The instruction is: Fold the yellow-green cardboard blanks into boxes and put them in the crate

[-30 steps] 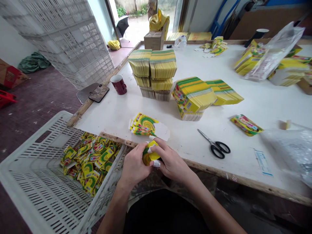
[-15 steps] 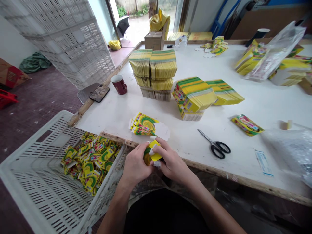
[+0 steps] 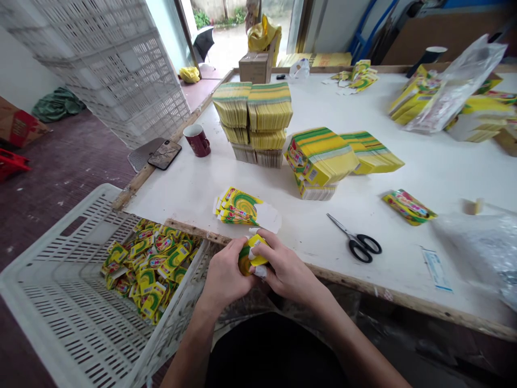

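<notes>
Both hands [image 3: 288, 272] gripping one small yellow carton [image 3: 258, 261], flattened cartons [image 3: 242, 207] just beyond, scissors [image 3: 355, 241] right, white crate [image 3: 99, 203] left

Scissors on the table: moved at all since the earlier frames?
No. The scissors lie in the same spot and at the same angle against the wooden table edge.
</notes>
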Tool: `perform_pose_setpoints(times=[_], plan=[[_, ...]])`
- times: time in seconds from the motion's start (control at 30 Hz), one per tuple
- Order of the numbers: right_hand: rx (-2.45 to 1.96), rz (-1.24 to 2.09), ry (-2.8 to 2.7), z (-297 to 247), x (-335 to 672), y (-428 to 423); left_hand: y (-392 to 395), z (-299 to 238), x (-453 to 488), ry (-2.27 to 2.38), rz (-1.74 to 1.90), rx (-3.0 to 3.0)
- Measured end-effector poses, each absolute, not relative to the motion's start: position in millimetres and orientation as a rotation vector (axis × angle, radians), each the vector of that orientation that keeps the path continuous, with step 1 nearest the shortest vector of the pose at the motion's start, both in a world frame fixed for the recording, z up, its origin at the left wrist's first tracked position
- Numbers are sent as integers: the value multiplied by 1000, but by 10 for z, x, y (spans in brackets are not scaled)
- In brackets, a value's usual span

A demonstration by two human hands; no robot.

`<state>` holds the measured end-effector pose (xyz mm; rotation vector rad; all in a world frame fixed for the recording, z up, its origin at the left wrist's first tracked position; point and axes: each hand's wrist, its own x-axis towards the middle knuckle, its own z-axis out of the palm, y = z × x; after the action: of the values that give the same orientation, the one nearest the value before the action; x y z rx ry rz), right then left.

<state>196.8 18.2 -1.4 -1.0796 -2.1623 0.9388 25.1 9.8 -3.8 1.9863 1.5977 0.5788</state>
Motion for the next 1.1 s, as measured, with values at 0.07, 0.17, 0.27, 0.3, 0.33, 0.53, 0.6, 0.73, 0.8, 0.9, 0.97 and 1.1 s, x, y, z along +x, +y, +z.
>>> perform_pose_setpoints(times=[0.07, 0.17, 0.27, 0.3, 0.33, 0.53, 0.6, 0.73, 0.8, 0.9, 0.97, 1.1], plan=[[-1088, 958, -2168, -9, 1969, 182, 103, -35, 242, 1593, 566, 1997], [-1092, 999, -2165, -9, 1964, 175, 113, -35, 232, 1590, 532, 2011], [-1103, 1015, -2163, -10, 1954, 166, 117, -42, 229, 1592, 522, 2016], [-1108, 1013, -2162, -10, 1951, 163, 116, -46, 229, 1596, 526, 2018], [-1111, 1012, -2163, -9, 1949, 161, 115, -49, 229, 1602, 526, 2019], [-1077, 1029, -2201, 16, 1976, 176, 107, -59, 227, 1592, 513, 2008], [-1049, 1042, -2219, 21, 1994, 186, 106, -62, 229, 1583, 519, 2005], [-1024, 1037, -2216, -2, 2010, 185, 110, -52, 229, 1575, 518, 2007], [-1023, 1025, -2207, -31, 2006, 177, 112, -36, 224, 1571, 509, 2004], [-1024, 1006, -2202, -72, 2002, 167, 110, -8, 226, 1567, 485, 2005], [-1037, 995, -2209, -83, 2012, 167, 104, 3, 238, 1558, 484, 2000], [-1027, 969, -2223, -69, 2047, 178, 90, 6, 276, 1521, 506, 1973]])
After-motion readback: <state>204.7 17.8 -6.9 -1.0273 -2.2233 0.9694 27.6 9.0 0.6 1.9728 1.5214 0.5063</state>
